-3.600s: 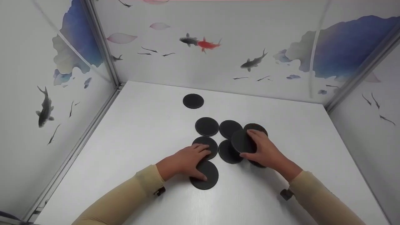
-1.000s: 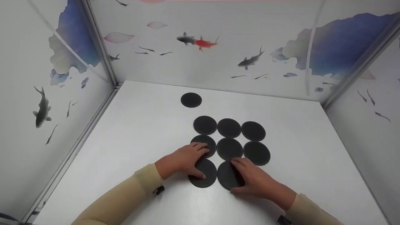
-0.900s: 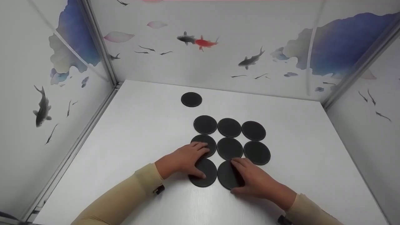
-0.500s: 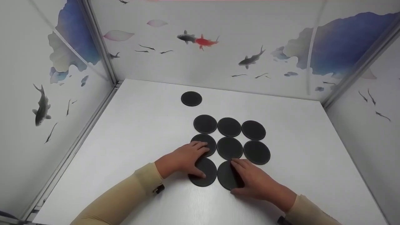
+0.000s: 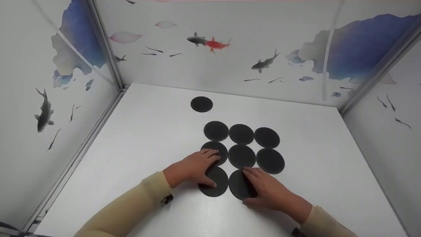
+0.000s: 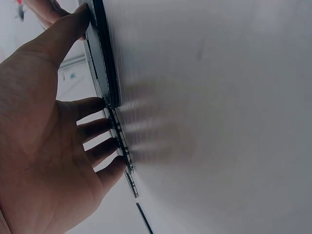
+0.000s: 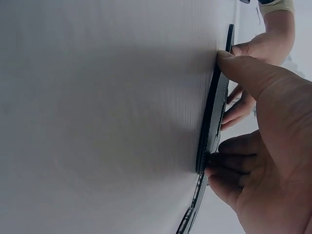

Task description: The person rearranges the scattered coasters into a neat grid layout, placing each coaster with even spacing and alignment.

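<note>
Nine black round discs lie flat on the white worktop (image 5: 148, 138), and against the moment half a second ago nothing among them has shifted; both hands have kept their places too. Compared with the oldest view, the right hand no longer carries a disc over the cluster, and the discs now sit in tidy rows. Eight form a grid: three in the far row, three in the middle, two in the near row. The ninth, a lone disc (image 5: 201, 104), rests well apart toward the far wall.

The left hand (image 5: 194, 168) lies open, fingers straight, pressing on the near-left disc (image 5: 217, 184) and reaching onto the middle-left disc (image 5: 218, 149). The right hand (image 5: 268, 189) is likewise open and flat, fingers on the near-middle disc (image 5: 238, 186), thumb at its near edge. Those two near discs sit just beside each other.

Being round, the discs have no long axis and no pointing direction; their faces look straight up
</note>
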`<act>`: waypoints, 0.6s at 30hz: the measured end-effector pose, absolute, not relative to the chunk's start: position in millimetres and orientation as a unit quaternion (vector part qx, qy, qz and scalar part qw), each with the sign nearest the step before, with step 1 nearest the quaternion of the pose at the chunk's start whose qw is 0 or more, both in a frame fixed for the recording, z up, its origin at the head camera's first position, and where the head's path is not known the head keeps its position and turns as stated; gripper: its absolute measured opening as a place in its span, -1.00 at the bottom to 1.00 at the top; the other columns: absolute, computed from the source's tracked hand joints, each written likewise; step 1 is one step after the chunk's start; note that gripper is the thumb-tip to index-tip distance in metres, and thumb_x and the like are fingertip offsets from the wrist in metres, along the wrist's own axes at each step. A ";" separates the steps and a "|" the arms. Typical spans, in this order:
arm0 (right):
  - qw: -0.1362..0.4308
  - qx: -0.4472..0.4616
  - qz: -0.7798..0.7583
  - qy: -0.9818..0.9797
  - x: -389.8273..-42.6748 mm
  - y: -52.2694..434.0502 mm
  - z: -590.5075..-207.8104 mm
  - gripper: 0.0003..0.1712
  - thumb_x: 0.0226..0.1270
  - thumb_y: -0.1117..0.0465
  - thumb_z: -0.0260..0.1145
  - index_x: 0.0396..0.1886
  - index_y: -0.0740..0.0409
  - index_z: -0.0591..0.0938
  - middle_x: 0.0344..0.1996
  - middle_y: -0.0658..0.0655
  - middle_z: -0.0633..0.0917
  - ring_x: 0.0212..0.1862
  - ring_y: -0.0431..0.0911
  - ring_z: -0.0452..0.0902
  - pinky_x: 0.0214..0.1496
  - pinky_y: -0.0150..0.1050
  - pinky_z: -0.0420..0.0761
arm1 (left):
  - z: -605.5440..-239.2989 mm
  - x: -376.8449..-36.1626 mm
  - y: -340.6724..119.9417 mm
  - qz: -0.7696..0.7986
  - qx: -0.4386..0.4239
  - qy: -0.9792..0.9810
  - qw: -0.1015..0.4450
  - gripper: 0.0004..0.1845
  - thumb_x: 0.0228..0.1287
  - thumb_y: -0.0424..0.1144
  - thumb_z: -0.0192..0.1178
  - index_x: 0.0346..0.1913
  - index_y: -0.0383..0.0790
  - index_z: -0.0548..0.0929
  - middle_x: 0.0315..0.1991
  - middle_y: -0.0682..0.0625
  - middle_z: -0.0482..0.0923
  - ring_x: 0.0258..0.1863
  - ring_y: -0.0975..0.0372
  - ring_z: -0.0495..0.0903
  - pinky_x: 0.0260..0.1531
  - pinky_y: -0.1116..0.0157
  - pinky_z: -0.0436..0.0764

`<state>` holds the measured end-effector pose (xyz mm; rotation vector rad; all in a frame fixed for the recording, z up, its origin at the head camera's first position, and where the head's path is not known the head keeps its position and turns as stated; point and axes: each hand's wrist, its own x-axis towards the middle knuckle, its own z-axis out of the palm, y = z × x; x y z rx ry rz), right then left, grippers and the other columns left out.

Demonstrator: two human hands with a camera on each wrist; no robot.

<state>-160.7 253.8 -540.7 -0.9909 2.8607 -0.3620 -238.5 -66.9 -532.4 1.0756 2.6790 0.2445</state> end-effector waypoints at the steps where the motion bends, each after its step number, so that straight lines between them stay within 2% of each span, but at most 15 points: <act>1: 0.048 -0.323 -0.120 0.938 -160.9 254.0 -541.2 0.18 0.26 -0.26 0.67 0.65 0.31 0.42 0.61 0.25 0.45 0.59 0.13 0.40 0.57 0.13 0.49 | -532.3 -238.4 -67.0 0.084 0.369 0.918 0.121 0.14 0.26 0.46 0.47 0.73 -0.10 0.33 0.75 -0.06 0.17 0.72 0.02 0.15 0.63 0.06 0.32; 18: 0.054 -0.320 -0.120 0.938 -163.7 255.4 -540.9 0.23 0.24 -0.35 0.66 0.67 0.28 0.41 0.60 0.23 0.45 0.60 0.11 0.39 0.58 0.13 0.47 | -531.7 -238.3 -67.4 0.085 0.373 0.916 0.121 0.14 0.26 0.46 0.46 0.73 -0.11 0.33 0.75 -0.08 0.18 0.72 0.00 0.16 0.64 0.05 0.31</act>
